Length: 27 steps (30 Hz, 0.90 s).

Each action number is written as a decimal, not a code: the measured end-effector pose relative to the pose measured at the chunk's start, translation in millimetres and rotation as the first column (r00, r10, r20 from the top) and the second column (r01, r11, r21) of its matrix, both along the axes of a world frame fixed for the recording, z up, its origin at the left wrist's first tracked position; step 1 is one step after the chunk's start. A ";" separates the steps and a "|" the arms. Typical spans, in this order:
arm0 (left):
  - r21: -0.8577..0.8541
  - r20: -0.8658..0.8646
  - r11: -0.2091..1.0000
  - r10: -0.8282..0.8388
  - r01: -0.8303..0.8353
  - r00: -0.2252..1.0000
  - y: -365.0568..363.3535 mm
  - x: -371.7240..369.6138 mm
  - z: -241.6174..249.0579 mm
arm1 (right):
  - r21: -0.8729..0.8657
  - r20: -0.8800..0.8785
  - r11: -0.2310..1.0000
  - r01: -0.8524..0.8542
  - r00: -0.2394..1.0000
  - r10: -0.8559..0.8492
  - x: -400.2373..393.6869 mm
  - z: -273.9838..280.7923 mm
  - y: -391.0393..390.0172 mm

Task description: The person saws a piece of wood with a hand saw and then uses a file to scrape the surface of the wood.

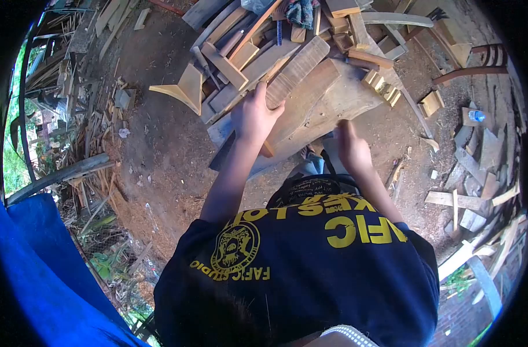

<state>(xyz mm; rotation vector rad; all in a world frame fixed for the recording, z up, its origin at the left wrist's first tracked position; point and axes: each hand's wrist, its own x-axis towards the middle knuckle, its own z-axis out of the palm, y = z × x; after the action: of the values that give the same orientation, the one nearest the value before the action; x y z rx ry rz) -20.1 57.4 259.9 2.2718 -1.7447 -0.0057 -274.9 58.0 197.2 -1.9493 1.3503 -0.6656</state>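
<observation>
My left hand [255, 117] is closed around the near end of a flat wooden piece with a rounded far end [301, 69], thumb on one side and fingers on the other. That piece slants away over a wide wooden work surface [350, 92], whose top looks worn and dusty. Off the near right edge of the surface, my right hand [353, 147] is closed in a fist, slightly blurred. Whatever it holds, if anything, is hidden. Near the far right corner of the surface lies a notched wooden block [381, 88].
Wood offcuts [232, 63] pile up on the far left of the work surface, with a crumpled cloth [300, 13] at the back. A curved wooden bracket [183, 89] juts out leftward. Scrap boards [457, 199] and a blue-labelled bottle [476, 116] lie on the right. A blue tarp [50, 260] hangs at left.
</observation>
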 end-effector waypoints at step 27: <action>0.111 -0.223 0.994 0.028 -0.003 0.974 12.7 -8.1 -4.5 | 0.305 -0.011 0.928 -0.214 0.974 0.228 1.1 42.2 8.2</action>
<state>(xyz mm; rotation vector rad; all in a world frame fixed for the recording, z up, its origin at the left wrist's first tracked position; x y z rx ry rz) -28.3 70.1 255.4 2.2590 -1.6458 -0.3504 -273.8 66.1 239.4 -1.8381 1.1587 -0.2865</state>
